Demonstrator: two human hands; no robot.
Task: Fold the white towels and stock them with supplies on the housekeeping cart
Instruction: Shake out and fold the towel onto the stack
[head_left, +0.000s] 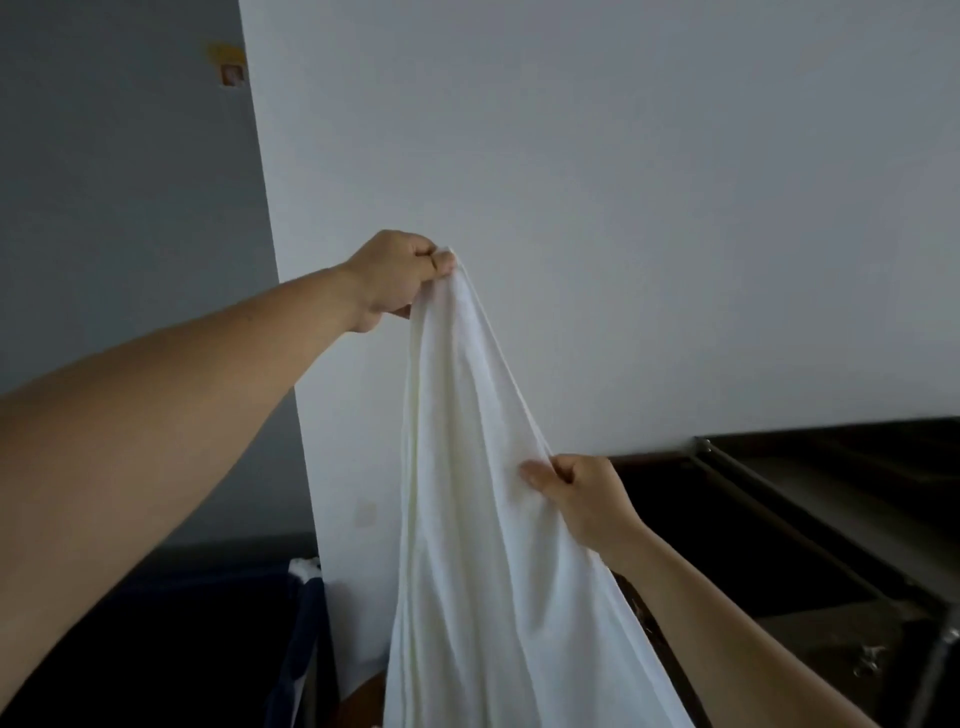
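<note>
Far to the left of the white towel (467, 519) there is a grey wall (119, 208). High on it, well above the towel's top, is a small yellow mark (227, 56) with a pale square patch under it. Low down, left of the towel's lower part, stands a dark bin (156, 639). A blue and white cloth (304, 613) hangs on the bin's rim nearest the towel. What the bin holds I cannot tell, because it is too dark.

The left arm comes from the bottom left corner up toward the towel. The left hand (397, 278) is at the very top of the towel, and its curled fingers and thumb pinch the top corner of the cloth. From this point the towel hangs down in long soft folds and gets wider toward the bottom, where the view cuts it off. Behind the towel is a white wall (649, 208).

The right hand (579, 493) is lower, at the right edge of the towel. Its fingers are curled and it grips this edge, with the thumb (535, 474) pressed on the front of the cloth. The edge between the two hands is pulled nearly straight.

To the right of the towel, behind the right forearm, there is a dark rack (805, 519) with a metal frame and flat shelves. Whether the towel touches it I cannot tell.
</note>
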